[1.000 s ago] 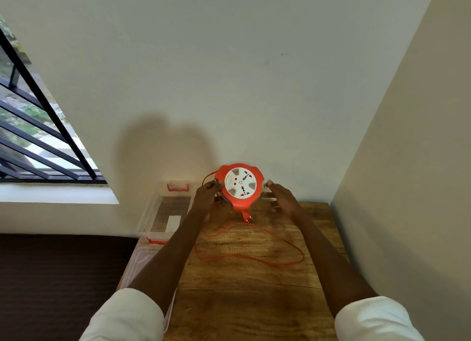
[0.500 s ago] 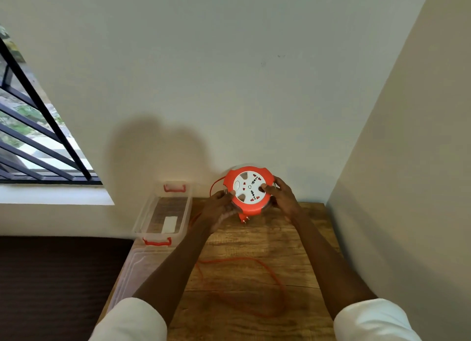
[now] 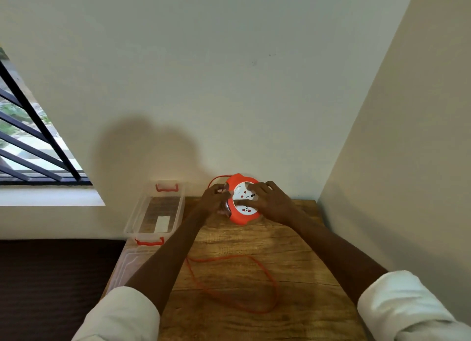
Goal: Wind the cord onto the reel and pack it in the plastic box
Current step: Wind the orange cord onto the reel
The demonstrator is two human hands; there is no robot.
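Observation:
An orange reel (image 3: 240,217) with a white socket face is held tilted toward me at the far end of the wooden table (image 3: 293,251), close to the wall. My left hand (image 3: 214,200) grips its left edge. My right hand (image 3: 270,200) lies over the white face with its fingers spread on it. A loose orange cord (image 3: 257,266) loops over the table in front of the reel and passes under my left forearm. The clear plastic box (image 3: 178,208) with red clips stands open at the table's far left.
The box's clear lid (image 3: 127,266) lies at the table's left edge, nearer to me. A wall runs behind the table and another along its right side. A barred window (image 3: 30,149) is at the left.
The reel has come lower and a little nearer, tilting toward me. My right hand has slid from its rim onto the white face. The cord loop has shifted closer to me.

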